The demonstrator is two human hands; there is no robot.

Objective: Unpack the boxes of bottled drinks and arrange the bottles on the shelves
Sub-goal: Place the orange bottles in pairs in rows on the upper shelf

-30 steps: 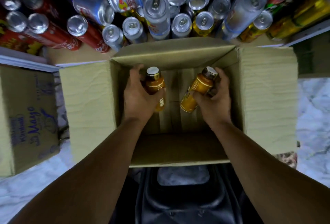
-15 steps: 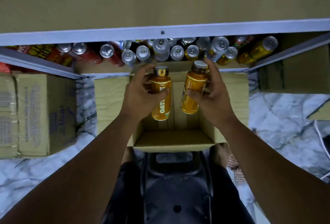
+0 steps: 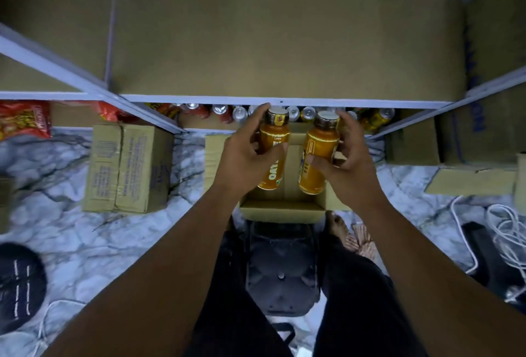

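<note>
My left hand (image 3: 244,154) grips an orange bottle (image 3: 273,157) with a dark gold-rimmed cap, held upright. My right hand (image 3: 348,157) grips a second orange bottle (image 3: 318,157) of the same kind, side by side with the first. Both bottles hang above the open cardboard box (image 3: 281,208) on the floor, in front of the shelf edge (image 3: 284,99). A broad brown shelf board (image 3: 284,29) spreads out above the edge. On the lower shelf stand several cans (image 3: 239,113), mostly hidden under the board.
A closed cardboard box (image 3: 128,168) lies on the marble floor at left. Red snack packs (image 3: 25,120) sit on a lower shelf far left. More cartons (image 3: 412,145) stand at right. White cables (image 3: 506,237) trail at right. A black stool (image 3: 281,268) is between my legs.
Both hands lifted the two bottles out of the box and raised them to the shelf edge. My view rose, showing the upper shelf board.
</note>
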